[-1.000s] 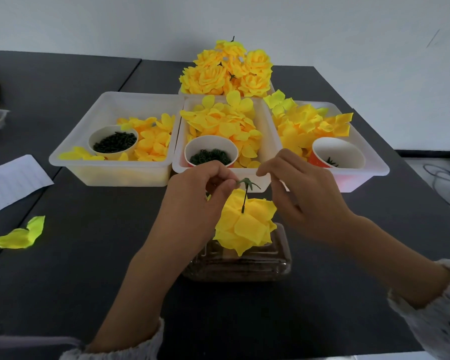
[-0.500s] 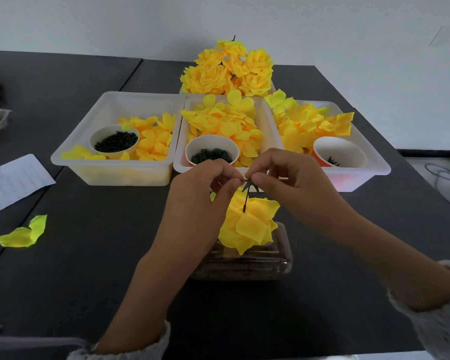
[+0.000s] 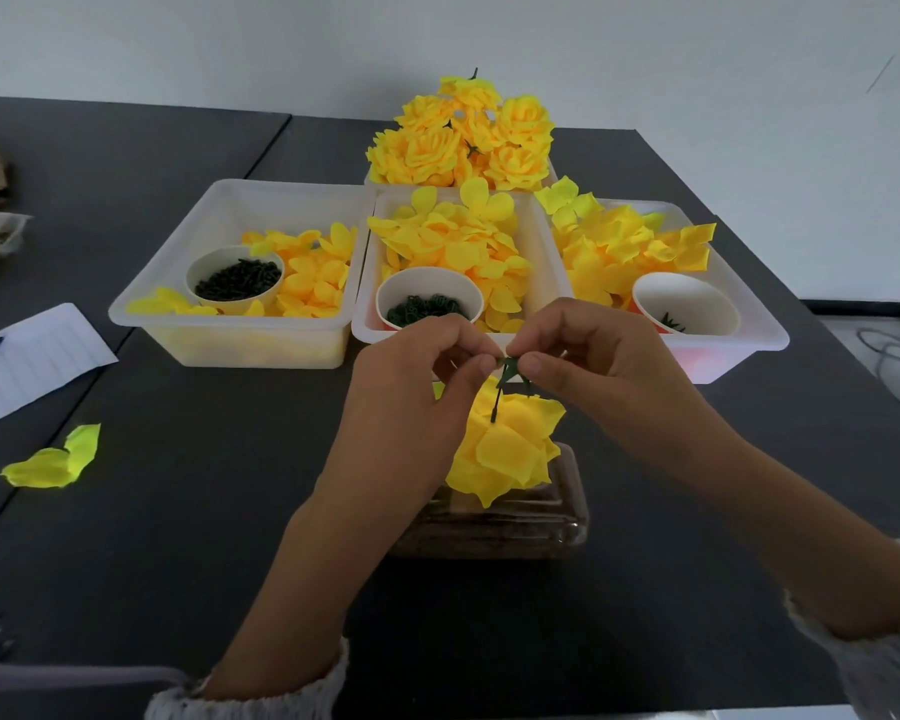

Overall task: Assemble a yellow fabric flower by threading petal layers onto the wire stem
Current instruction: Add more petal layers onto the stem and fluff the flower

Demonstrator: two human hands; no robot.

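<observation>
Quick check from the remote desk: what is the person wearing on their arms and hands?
Both hands, left hand and right hand, are bare: no gloves, rings or watch visible. Each forearm is uncovered up to a pale, textured knit cuff, the left cuff and right cuff, pushed back near the frame's bottom edge.

Dark table (image 3: pixel 178 511) carries white bins (image 3: pixel 240 340), paper (image 3: pixel 32 361), loose petal (image 3: pixel 53 462)

Both hands, left hand (image 3: pixel 411 387) & right hand (image 3: pixel 598 366), pinch a green leaf piece (image 3: pixel 510 367) atop the wire stem (image 3: pixel 495 405) of a yellow flower (image 3: pixel 505 449) over a clear box (image 3: pixel 567 511), w/ three petal trays (image 3: pixel 188 314) behind.
</observation>
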